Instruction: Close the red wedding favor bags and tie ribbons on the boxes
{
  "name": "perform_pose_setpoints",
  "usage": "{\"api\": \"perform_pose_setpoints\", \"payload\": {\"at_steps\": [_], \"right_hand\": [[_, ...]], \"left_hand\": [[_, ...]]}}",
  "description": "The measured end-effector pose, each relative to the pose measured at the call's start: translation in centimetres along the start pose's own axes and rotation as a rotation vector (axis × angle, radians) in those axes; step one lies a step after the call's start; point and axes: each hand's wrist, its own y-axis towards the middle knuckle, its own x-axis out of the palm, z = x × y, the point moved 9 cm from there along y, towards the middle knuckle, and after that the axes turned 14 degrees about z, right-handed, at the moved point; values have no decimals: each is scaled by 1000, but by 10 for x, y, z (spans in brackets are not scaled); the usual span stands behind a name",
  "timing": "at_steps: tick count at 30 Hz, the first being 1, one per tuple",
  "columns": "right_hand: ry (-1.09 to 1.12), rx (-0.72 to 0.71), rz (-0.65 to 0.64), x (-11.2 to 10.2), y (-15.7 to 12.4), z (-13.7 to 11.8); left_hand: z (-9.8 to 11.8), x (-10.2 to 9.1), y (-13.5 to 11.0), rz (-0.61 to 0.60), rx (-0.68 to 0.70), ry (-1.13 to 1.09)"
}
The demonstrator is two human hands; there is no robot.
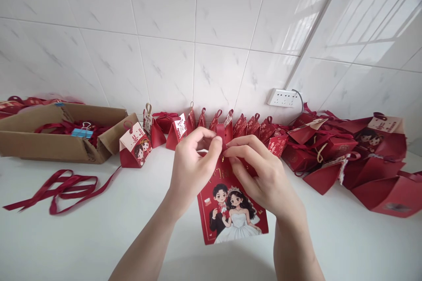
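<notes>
Head view: your left hand (195,167) pinches flat red ribbon (220,131), your right hand (267,176) an illustrated red card box (232,215); seemingly fastening, next needing tightening.

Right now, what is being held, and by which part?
A red bride-and-groom gift box, held at its top, left hand and right hand both at the ribbon loop.

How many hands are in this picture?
2: the left hand and the right hand, side by side at the ribbon loop atop a printed red piece. Some of their fingers are partly hidden.
</notes>
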Motion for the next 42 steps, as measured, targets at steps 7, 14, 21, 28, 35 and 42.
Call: {"api": "perform_pose_setpoints", "payload": {"at_steps": [7,14,21,28,35,42], "right_hand": [[40,40,37,-2,2,1],[5,-37,45,-2,1,-1],[-57,-10,3,0,0,0],[-121,-13,3,-1,0,-1],[-126,4,-17,-1,0,0],[-73,34,-39,2,-1,1]], "left_hand": [[-2,1,-2,-14,-13,-2],[-2,2,-2,-25,7,46],[-4,1,-4,-40,0,107],[-12,6,-2,-43,-64,42],[-10,7,-4,-58,-70,43],[-11,5,-2,-43,-71,47]]}}
